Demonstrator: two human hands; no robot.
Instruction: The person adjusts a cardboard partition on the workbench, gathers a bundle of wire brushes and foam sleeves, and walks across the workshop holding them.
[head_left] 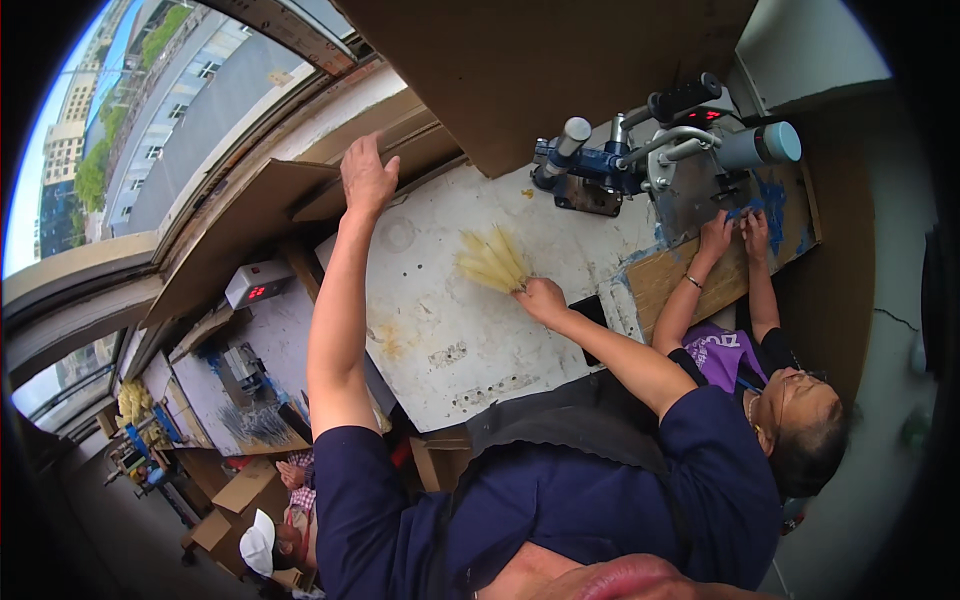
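Observation:
My right hand [542, 302] is closed around one end of a bundle of slim, pale yellow strips [492, 260]. The strips fan out over the worn white tabletop [440, 320]; what exactly they are cannot be made out. My left arm is stretched far forward toward the window side. There my left hand [369, 174] is at the cardboard [410, 133], with its thumb apart from the fingers and nothing visible in it. Whether it touches the cardboard is unclear.
A large cardboard sheet [560, 70] hangs over the table's far side. At right, a co-worker's hands [735, 235] work at a blue-and-metal press [610, 165]. A dark flat object [590, 328] lies beside my right forearm. A control box [258, 284] stands left; another person [275, 540] sits lower left.

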